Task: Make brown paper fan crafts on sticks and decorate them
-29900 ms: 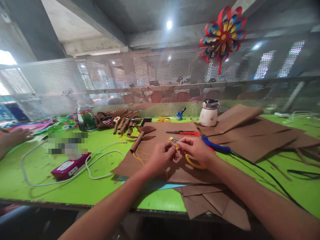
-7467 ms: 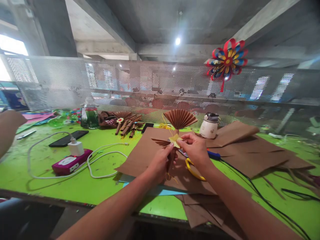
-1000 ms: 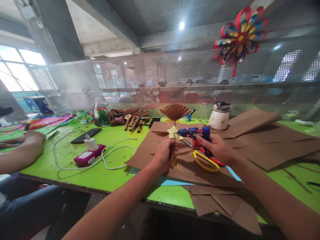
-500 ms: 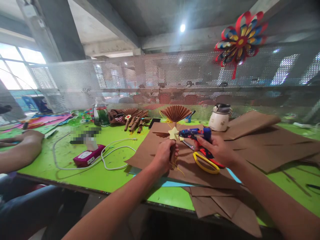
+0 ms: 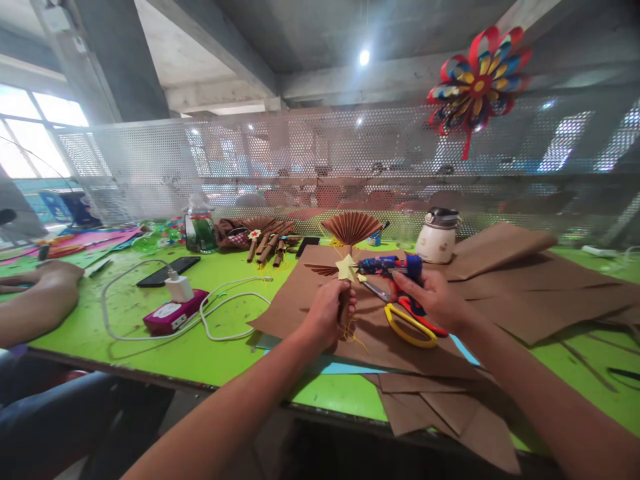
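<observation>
- Centrally, a brown kraft-paper sheet [image 5: 295,300] lies beneath both hands.
- Above it, the rolled-paper stem [image 5: 345,312] stands nearly upright, topped by a pleated fan [image 5: 351,228]. The left hand [image 5: 326,308] wraps the stem, directly below the star.
- The blue glue gun [image 5: 393,265] lies roughly level, right of the stem, nozzle pointing left across the stem's long axis. The right hand [image 5: 431,293] grips its handle; the trigger is hard to make out.
- Scissors [image 5: 413,343] lie beneath the gun, partly covered.
- The pale-yellow star [image 5: 345,268] sits against the stem, left of the nozzle. Nozzle-to-star contact cannot be confirmed.
- Fingers hide part of the lower stem; yellow threads [image 5: 356,338] blur below.
</observation>
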